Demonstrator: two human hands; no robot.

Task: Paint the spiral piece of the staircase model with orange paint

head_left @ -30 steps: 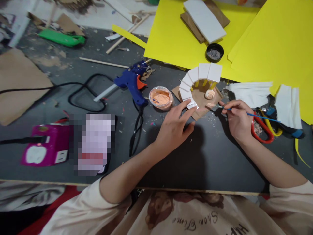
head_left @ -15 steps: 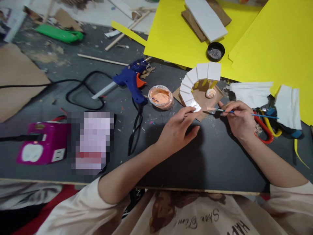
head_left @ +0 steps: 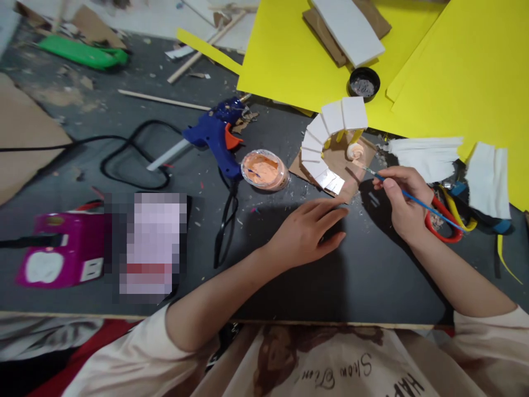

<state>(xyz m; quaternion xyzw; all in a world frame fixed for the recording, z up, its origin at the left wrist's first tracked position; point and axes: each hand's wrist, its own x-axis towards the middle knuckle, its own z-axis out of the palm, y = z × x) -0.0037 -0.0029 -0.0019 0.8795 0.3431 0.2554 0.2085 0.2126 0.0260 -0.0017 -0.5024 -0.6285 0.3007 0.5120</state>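
Observation:
My right hand (head_left: 407, 198) pinches a thin blue paintbrush (head_left: 430, 207). Its bristle end is just below a small peach-and-white swirl (head_left: 355, 151) on a brown cardboard base (head_left: 300, 165). Around the swirl curves a model staircase of white steps (head_left: 318, 135) on yellow supports. My left hand (head_left: 309, 229) lies with fingers stretched out and apart, holding nothing, its fingertips at the front edge of the base. Left of the staircase stands an open tub of peach paint (head_left: 264, 170).
A blue glue gun (head_left: 217, 135) with a black cord lies left of the tub. Scissors with red handles (head_left: 448, 234) and torn white pieces (head_left: 427, 157) lie at right. Behind are yellow sheets (head_left: 285, 55) and a black cap (head_left: 363, 84); a phone (head_left: 155, 242) and purple box (head_left: 64, 248) sit left.
The brush tip has moved up and right, from the lowest step's front to just below the swirl. My left hand has drawn back slightly from the lowest step. The camera view has shifted slightly.

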